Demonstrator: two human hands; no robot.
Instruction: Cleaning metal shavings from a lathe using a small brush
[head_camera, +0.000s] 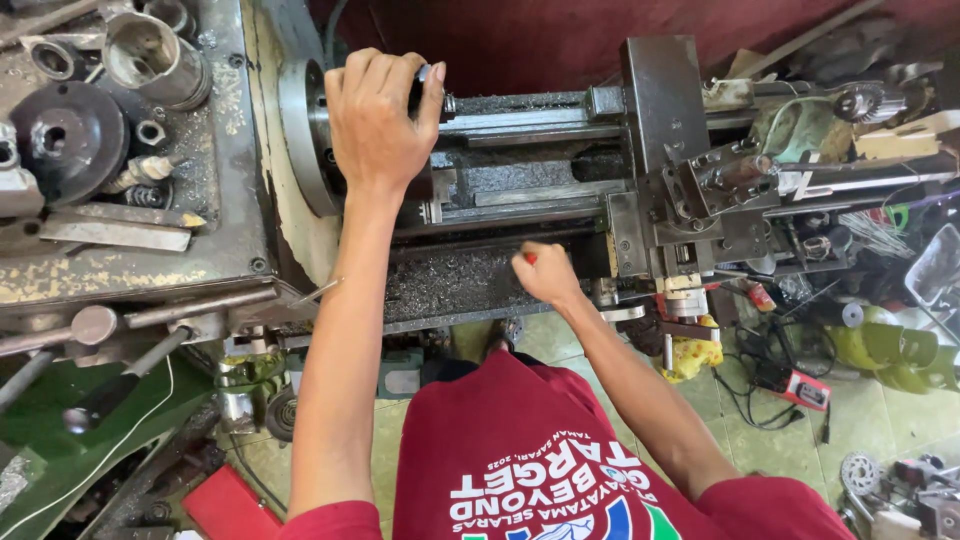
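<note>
left hand: palm down, fingers curled over the lathe chuck, gripping it
right hand: fist closed on a small red-tipped tool, low over the chip-covered lathe bed
carriage: just right of right hand
metal cup: well left of left hand

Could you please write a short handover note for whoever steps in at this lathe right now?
Left hand: laid over the chuck at the lathe's head end, fingers curled on top.
Right hand: closed on a small red-tipped tool, over the chip tray.
Carriage: sits further along the bed, apart from both hands.
Done: metal chips already lie in the tray.
Left: whether a workpiece is in the chuck is hidden by the left hand; check it.
</note>
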